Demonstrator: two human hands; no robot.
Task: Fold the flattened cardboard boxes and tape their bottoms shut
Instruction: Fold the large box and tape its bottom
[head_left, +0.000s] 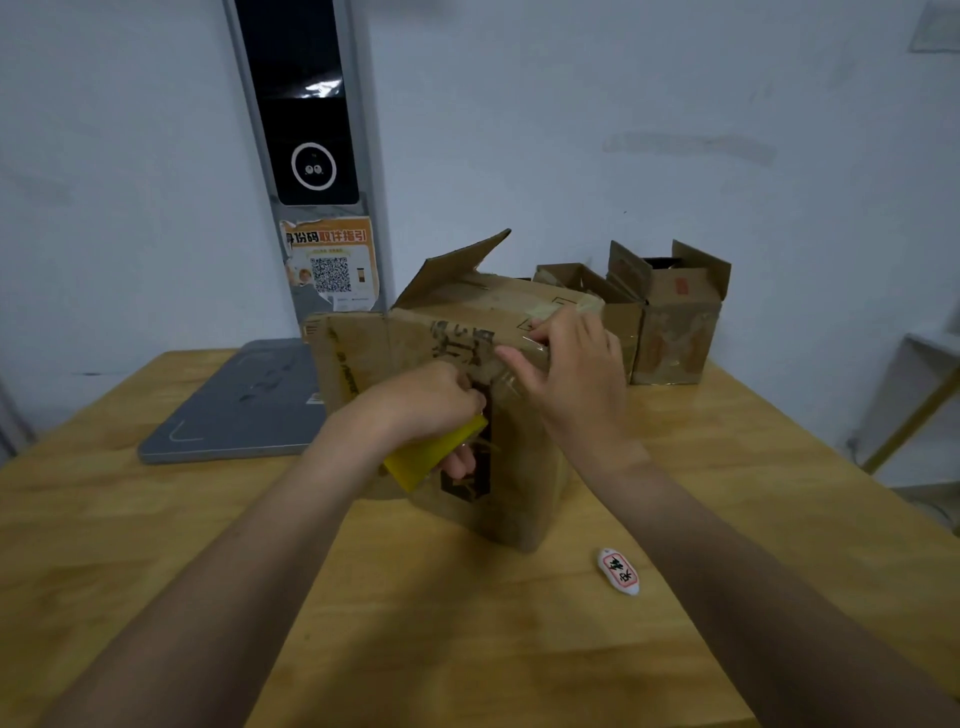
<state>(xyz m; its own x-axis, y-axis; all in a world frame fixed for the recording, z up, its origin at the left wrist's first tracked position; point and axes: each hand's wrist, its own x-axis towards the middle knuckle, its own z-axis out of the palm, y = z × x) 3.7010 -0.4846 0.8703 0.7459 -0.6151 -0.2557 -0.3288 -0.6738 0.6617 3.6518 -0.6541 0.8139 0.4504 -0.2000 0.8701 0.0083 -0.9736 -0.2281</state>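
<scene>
The left hand (426, 400) gripped a yellow tape dispenser (434, 454); the right hand (569, 369), fingers spread, pressed tape (511, 382) onto the centre box (405, 338). Two smaller boxes (675, 332) at upper right looked finished.

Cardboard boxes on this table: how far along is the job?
Done: a small box at the back stands folded, shiny tape on its side. In hand: the left hand grips a yellow tape dispenser against the big box, while the right hand presses clear tape onto it. Remaining: one flap sticks up; no flat boxes show.
</scene>
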